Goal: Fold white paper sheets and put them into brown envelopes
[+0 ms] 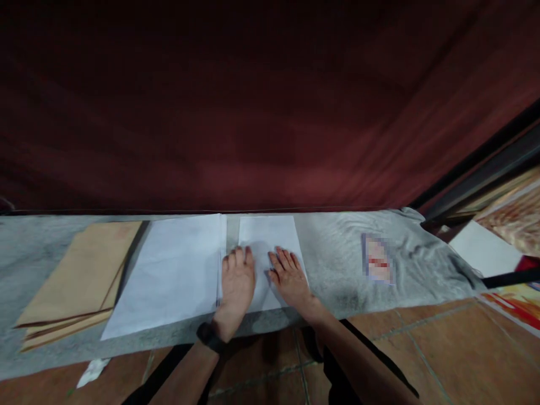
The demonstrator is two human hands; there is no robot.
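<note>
A narrow white sheet of paper [268,230] lies on the grey cloth in front of me. My left hand [238,277] rests palm down near its left edge, fingers extended, with a dark band on the wrist. On the right part of the same sheet my right hand [291,279] lies flat with its fingers slightly spread. Neither hand grips anything. Just left of my left hand is a larger stack of white paper [169,273], its right edge close to that hand.
Brown paper envelopes [80,275] are stacked at the left. A small pixelated card [378,260] lies on the grey cloth [333,247] to the right. Behind hangs a dark red curtain [261,140]. A crumpled white tissue [93,371] is on the tiled floor [439,343].
</note>
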